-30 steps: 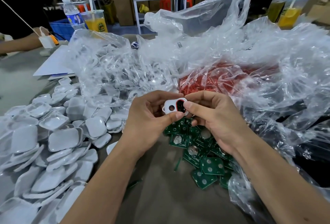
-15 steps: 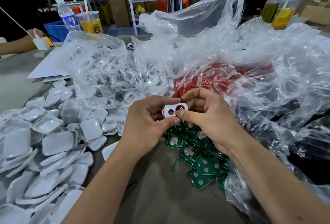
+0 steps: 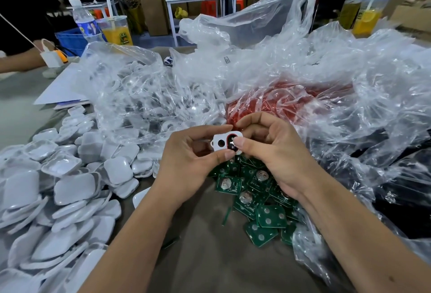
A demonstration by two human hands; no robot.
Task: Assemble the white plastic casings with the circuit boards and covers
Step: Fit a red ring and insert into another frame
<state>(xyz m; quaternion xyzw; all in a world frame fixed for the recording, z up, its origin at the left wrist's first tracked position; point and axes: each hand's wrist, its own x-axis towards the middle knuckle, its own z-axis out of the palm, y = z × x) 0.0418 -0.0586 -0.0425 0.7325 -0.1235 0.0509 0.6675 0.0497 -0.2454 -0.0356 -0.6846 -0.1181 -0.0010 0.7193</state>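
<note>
A small white casing (image 3: 221, 143) with a round hole and a larger red-rimmed opening is held above the table between both hands. My left hand (image 3: 189, 162) pinches its left end between thumb and forefinger. My right hand (image 3: 275, 152) holds the right end, its thumb pressing on the red-rimmed opening. Below the hands lies a heap of green circuit boards (image 3: 254, 194), some with coin cells. Several white covers (image 3: 70, 187) are piled on the left.
Crumpled clear plastic bags (image 3: 326, 78) fill the back and right; one holds red parts (image 3: 279, 101), another white casings (image 3: 149, 106). Another person's arm (image 3: 18, 64) rests at the far left by a bottle (image 3: 86, 24) and a drink cup (image 3: 116, 31).
My right thumb has shifted onto the red-rimmed opening of the casing. Both hands stay in about the same place, still holding the casing.
</note>
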